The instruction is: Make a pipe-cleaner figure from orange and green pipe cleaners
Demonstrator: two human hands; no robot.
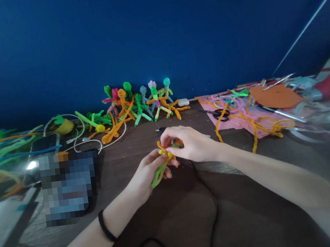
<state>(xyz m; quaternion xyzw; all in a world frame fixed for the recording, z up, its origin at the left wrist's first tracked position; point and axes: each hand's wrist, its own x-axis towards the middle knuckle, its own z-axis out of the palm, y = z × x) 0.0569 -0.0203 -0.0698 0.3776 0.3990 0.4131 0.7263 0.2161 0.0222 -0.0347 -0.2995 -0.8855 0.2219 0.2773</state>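
Clutter all around: saw a row of twisted pipe-cleaner figures (pixel 139 102) against the blue wall (pixel 154 32), a white case (pixel 183 102) just beside, blurred green strands (pixel 5 148) far left, and, on the right, black-handled scissors (pixel 220 115) and orange strands (pixel 255 139) over a pink sheet (pixel 235 124). Noted a dark pointed tool (pixel 162 130) close beyond the right hand (pixel 191 142), partly hidden by it, and a black cord (pixel 216 203) winding across the table (pixel 122 168) toward the body. Held the yellow-and-green piece (pixel 158 175) over the middle of the table, right thumb and forefinger pinching its yellow part, left hand (pixel 147 174) curled about the green, some fingertips hidden. Saw its long axis slanting, green loops pointing near-left, yellow end far-right.
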